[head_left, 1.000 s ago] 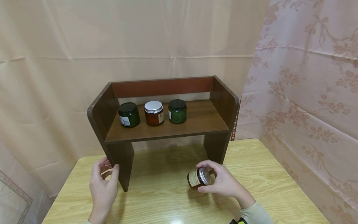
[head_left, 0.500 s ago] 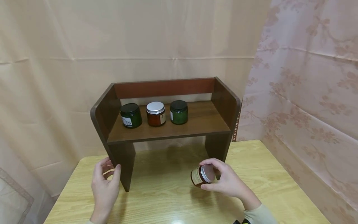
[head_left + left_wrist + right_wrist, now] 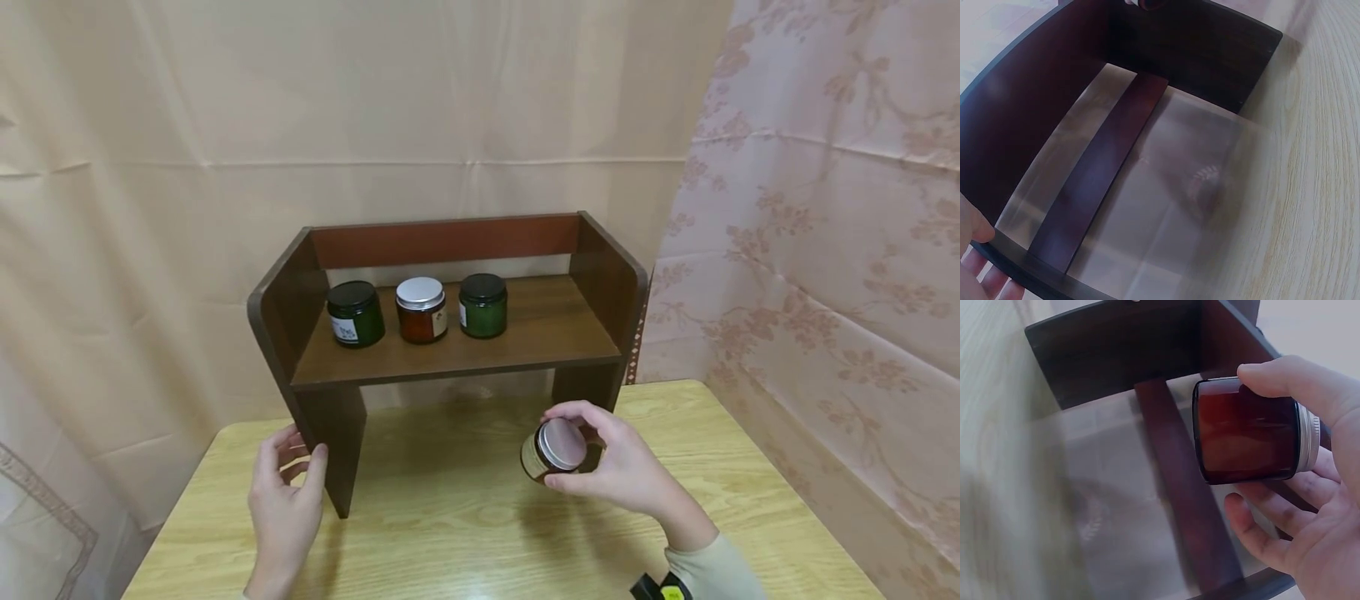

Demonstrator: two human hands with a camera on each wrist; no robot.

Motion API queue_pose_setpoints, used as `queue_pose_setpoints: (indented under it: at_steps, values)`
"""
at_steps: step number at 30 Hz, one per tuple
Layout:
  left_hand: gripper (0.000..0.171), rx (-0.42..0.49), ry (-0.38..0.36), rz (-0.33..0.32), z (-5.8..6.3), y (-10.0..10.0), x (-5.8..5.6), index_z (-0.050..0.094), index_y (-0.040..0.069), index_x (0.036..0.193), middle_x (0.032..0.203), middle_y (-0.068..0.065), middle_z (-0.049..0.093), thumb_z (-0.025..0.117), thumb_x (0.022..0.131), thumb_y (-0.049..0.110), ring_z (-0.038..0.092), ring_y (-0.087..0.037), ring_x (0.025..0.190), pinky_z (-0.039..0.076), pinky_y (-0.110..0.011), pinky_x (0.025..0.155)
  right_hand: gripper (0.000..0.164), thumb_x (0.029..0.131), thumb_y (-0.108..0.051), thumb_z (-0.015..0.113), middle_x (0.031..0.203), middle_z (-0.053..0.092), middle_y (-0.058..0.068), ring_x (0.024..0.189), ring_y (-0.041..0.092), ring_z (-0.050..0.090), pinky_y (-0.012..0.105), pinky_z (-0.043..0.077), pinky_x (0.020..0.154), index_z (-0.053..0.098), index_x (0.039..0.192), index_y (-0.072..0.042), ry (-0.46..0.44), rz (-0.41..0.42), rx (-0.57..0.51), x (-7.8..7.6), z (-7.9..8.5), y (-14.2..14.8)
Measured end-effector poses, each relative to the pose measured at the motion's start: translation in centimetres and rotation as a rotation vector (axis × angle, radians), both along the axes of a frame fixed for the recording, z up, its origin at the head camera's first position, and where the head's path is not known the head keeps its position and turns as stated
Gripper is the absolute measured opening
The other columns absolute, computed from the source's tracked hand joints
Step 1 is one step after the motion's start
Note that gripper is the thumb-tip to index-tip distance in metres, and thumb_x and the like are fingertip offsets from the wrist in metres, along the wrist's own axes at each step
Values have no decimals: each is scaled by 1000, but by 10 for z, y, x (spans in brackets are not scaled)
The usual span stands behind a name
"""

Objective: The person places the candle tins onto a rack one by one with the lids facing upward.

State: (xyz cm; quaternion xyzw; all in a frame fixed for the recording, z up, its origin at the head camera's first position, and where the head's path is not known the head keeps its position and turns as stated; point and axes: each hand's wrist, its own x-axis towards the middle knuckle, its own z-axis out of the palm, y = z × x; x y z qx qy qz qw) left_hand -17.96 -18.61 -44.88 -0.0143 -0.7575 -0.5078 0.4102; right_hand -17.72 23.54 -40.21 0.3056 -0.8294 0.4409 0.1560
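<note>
My right hand (image 3: 626,467) holds a reddish-brown glass jar (image 3: 1247,431) with a silver lid (image 3: 564,443) between thumb and fingers. The jar is tilted, its lid toward the palm, and hangs above the table in front of the shelf's right side panel. My left hand (image 3: 285,508) grips the front edge of the left side panel, thumb (image 3: 979,226) on one face and fingers on the other. On the dark brown wooden shelf (image 3: 555,325) stand a green jar (image 3: 356,315) with black lid, a brown jar (image 3: 422,311) with silver lid, and another green jar (image 3: 483,306).
The shelf stands on a light wood-grain table (image 3: 442,533). A beige curtain (image 3: 450,92) hangs behind, and a pinkish flowered curtain (image 3: 832,250) is at the right. A reddish rail (image 3: 450,242) runs along the shelf's back.
My right hand has raised the jar slightly and moved it right, turning its lid more upward. My left hand keeps its place on the panel; the view shifts a little.
</note>
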Motion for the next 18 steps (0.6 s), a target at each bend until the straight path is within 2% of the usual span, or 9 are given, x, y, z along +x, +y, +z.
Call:
queue_pose_setpoints:
  at_steps: [7, 18]
  values:
    - [40, 12, -3, 3, -1, -1, 0, 66, -5, 132, 109, -6, 69, 77, 94, -12, 62, 0, 95, 51, -4, 80, 68, 72, -15, 103, 128, 74, -5, 103, 15, 69, 28, 60, 85, 67, 129, -20, 49, 14, 28, -1, 19, 0]
    - [41, 11, -3, -1, -1, -2, -2, 66, -5, 132, 109, -4, 69, 77, 93, -12, 62, -1, 95, 51, -4, 80, 68, 73, -9, 103, 130, 73, 0, 101, 16, 70, 25, 63, 83, 67, 131, -17, 121, 38, 30, 0, 50, 2]
